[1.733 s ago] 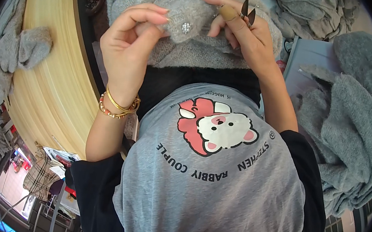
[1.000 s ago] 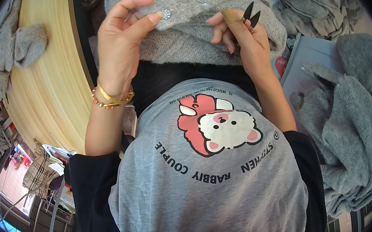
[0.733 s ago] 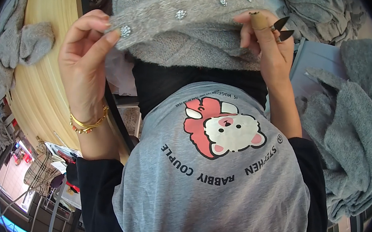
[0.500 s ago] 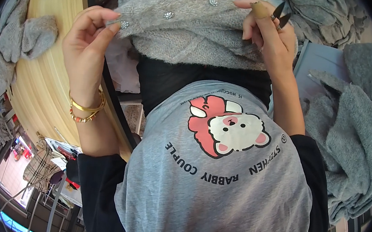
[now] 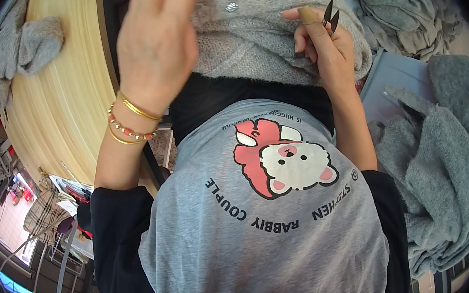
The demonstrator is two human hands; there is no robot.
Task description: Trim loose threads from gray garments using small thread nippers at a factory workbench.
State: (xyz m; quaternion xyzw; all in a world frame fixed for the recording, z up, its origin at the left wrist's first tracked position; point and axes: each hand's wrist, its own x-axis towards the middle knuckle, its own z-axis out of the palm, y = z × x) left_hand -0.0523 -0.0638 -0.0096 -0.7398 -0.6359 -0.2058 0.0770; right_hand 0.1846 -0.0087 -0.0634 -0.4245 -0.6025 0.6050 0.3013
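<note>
A fuzzy grey knit cardigan [image 5: 256, 51] lies across my lap, with a row of sparkly buttons [image 5: 232, 7] along its edge. Above its left part hangs my left hand [image 5: 157, 41], back upward, its fingertips smeared by motion; whether they touch the knit I cannot tell. At the right side of the cardigan, my right hand [image 5: 331, 51] is closed around small dark-bladed thread snips [image 5: 330, 18], their tips pointing up and away. A tan cover [image 5: 307, 15] wraps one fingertip of that hand.
To the left stands a light wooden tabletop [image 5: 59, 105] with a grey knit piece [image 5: 40, 43] on it. Right of me, grey knit garments [image 5: 437, 145] are heaped over a blue-grey bin [image 5: 383, 76]. More grey knitwear [image 5: 396, 17] lies at the far right.
My left hand has left the cardigan's button edge and swung right, turning its back up. My right hand, still holding the snips, has shifted slightly left.
</note>
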